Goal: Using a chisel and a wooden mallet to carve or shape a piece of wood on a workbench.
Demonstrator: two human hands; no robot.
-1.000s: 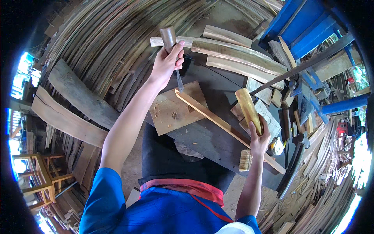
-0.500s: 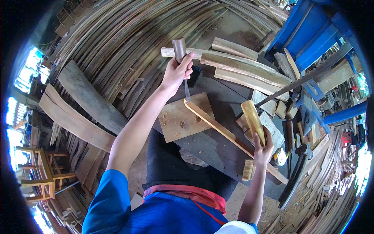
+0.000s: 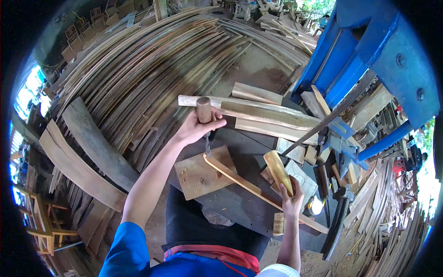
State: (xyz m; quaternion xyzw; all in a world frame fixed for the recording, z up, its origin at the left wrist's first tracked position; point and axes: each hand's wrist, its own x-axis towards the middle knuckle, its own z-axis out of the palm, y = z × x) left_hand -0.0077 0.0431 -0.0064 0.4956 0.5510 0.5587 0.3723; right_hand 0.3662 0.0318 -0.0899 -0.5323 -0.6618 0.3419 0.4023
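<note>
My left hand (image 3: 196,128) grips a chisel (image 3: 204,121) by its round wooden handle, blade pointing down at the near end of a long thin wooden strip (image 3: 244,184). The strip lies across a square wooden block (image 3: 196,177) on a dark bench top (image 3: 244,150). My right hand (image 3: 291,199) holds a wooden mallet (image 3: 278,171) raised to the right, above the strip's far end.
Curved wooden slats (image 3: 138,83) are stacked in rows to the left and behind. Short planks (image 3: 267,115) lie at the bench's far edge. A blue metal frame (image 3: 364,55) stands at the right, with tools and offcuts (image 3: 341,157) beneath it. Small wooden chairs (image 3: 39,221) stand at lower left.
The view has shifted slightly. My left hand keeps the chisel on the strip's end, and my right hand has brought the mallet a little lower and closer in.
</note>
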